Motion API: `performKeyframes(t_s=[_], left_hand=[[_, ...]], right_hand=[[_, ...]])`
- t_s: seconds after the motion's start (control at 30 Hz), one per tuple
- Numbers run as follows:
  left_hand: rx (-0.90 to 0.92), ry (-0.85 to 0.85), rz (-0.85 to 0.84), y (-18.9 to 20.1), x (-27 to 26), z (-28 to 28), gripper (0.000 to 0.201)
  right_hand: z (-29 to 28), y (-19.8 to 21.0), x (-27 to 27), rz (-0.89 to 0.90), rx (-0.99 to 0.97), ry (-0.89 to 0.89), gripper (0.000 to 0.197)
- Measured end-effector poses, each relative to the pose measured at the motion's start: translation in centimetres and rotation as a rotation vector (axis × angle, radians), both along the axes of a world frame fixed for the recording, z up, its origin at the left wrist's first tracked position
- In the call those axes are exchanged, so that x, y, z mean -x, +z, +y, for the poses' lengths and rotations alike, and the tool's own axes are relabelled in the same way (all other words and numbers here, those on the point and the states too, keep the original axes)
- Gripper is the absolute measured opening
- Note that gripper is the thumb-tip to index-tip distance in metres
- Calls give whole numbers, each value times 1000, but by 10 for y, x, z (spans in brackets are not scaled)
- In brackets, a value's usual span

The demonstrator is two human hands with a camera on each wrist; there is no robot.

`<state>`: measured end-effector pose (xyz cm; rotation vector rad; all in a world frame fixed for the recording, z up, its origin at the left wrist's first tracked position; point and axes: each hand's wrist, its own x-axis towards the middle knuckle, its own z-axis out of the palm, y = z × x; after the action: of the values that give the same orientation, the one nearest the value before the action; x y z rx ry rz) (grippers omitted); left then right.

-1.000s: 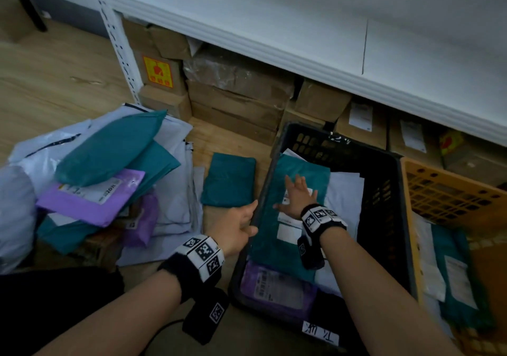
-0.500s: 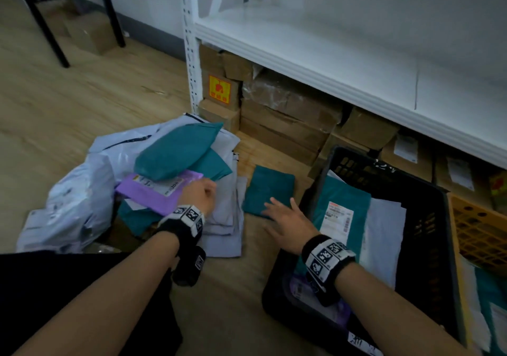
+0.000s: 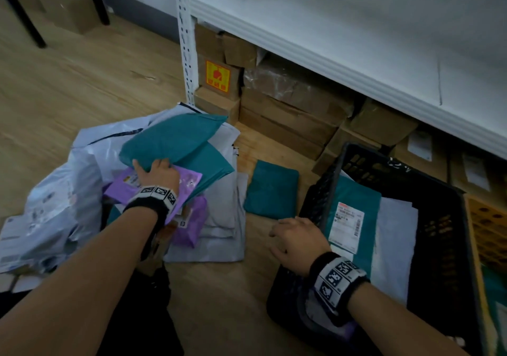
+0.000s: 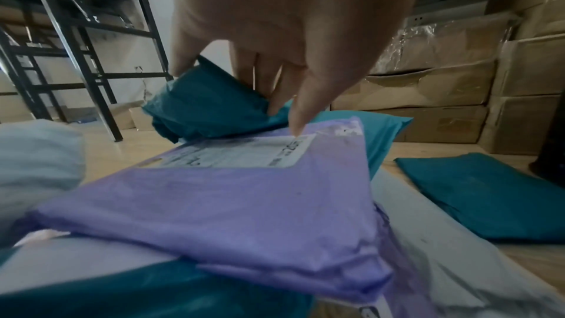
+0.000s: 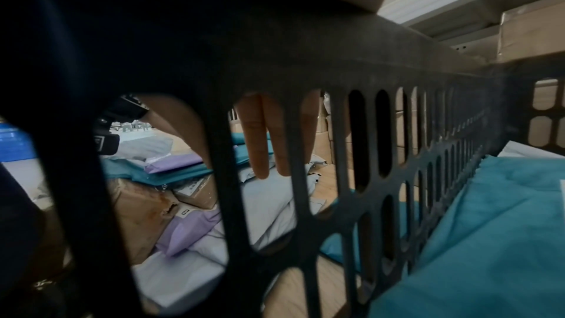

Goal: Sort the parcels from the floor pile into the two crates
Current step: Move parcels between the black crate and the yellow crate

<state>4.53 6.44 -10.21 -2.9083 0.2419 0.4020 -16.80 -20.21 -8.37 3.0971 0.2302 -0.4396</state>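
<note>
The floor pile (image 3: 90,180) holds grey, teal and purple mailer bags. My left hand (image 3: 153,170) pinches the near corner of the top teal parcel (image 3: 175,138). In the left wrist view the thumb lies on the teal parcel (image 4: 207,108), the fingers (image 4: 275,96) are curled under it, and one fingertip touches the label of the purple parcel (image 4: 229,202) below. My right hand (image 3: 290,237) rests empty on the left rim of the black crate (image 3: 329,180); its straight fingers (image 5: 263,149) hang down outside the wall. An orange crate (image 3: 488,224) stands at the right.
A small teal parcel (image 3: 271,188) lies alone on the floor between the pile and the black crate. Inside that crate lie a labelled teal parcel (image 3: 354,191) and a grey one (image 3: 395,235). Cardboard boxes (image 3: 288,108) fill the space under the white shelf (image 3: 356,39).
My left hand has left the purple parcel and taken hold of the top teal parcel's corner. My right hand has come out of the black crate and settled on its left rim.
</note>
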Motion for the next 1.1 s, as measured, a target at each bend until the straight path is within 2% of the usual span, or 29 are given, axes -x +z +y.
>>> performKeyframes(t_s=[0.13,0.2,0.3,0.37,0.43,0.5,0.57,0.63,0.73,0.83,0.93,1.1], left_hand=[[158,-54,-234,18,13,-3,35],[383,-85,-290,34,25,-10,34],[833,-7,-334,64,56,-34,30],[1079,37,-370,82,76,-50,30],[1331,29,-338,101,95,-63,35],[1565,38,-236,119,111,-75,40],[1781,102,-85,133,128,-86,44],[1943,166,66,139,144,-96,43],[2014,194,196,140,159,-105,39],[1922,103,201,141,171,-113,40],[1862,96,252,139,182,-124,47],[1771,68,311,133,192,-142,64]], right_hand=[[0,0,0,-32,16,-1,40],[1,2,0,-57,-3,-2,40],[3,9,-1,-66,-138,-49,39],[5,21,-2,-44,-397,-183,39],[4,40,-4,-36,-713,-369,43],[0,64,-2,1,-1112,-622,49],[-8,89,2,63,-1547,-840,46],[-22,112,9,28,-1816,-899,46],[-43,137,26,-198,-1953,-929,43],[-61,148,45,-375,-1945,-867,37],[-72,150,64,-441,-1857,-838,32],[-81,150,87,-516,-1823,-825,32]])
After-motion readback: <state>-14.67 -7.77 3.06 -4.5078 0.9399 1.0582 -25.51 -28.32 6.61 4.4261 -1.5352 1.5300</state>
